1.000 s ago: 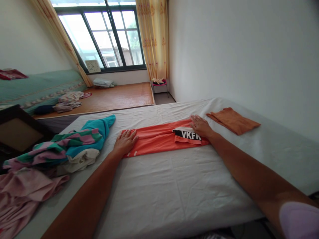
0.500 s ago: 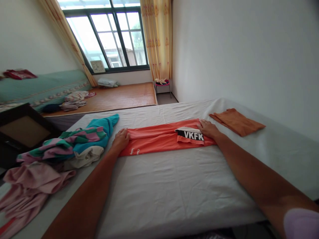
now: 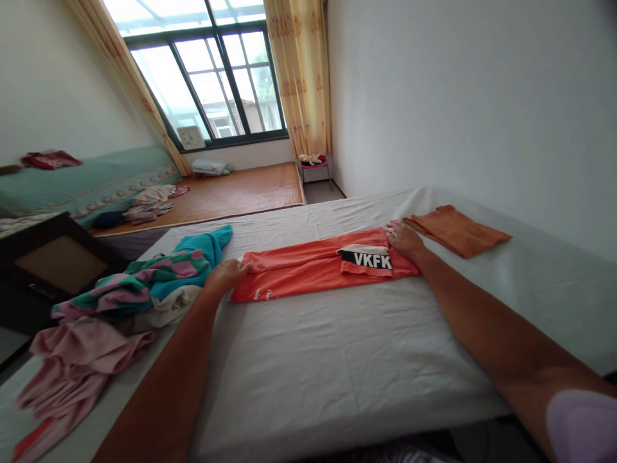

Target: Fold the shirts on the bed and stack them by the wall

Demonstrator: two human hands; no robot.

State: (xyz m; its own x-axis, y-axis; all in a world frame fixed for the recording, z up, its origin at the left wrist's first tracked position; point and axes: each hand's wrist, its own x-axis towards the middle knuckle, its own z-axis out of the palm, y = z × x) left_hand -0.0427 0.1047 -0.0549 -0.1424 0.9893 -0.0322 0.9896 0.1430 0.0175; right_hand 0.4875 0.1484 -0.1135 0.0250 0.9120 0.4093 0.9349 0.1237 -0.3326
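Note:
An orange-red T-shirt (image 3: pixel 299 273), folded into a long strip, lies flat across the white-sheeted bed (image 3: pixel 299 360). A black and white patch with "VKFK" lettering faces up near its right end, and small white print shows near its left end. At the strip's left end, the fingers and thumb of my left hand (image 3: pixel 227 275) are closed on the edge. My right hand (image 3: pixel 405 240) grips the far edge at the right end, its fingertips partly hidden by the cloth and hand. Just beyond it lies a folded brown-orange garment (image 3: pixel 460 230).
To the left is a loose heap: a turquoise garment (image 3: pixel 216 239), a pink and green checked one (image 3: pixel 164 273), a cream one (image 3: pixel 176 305) and a pink one (image 3: pixel 81 360). A dark cabinet (image 3: pixel 43 257) stands beyond. A second bed (image 3: pixel 241 186) sits below the window.
My left hand has shifted slightly left, to the very end of the T-shirt. My right hand has moved up a little at the other end. The view has tilted slightly.

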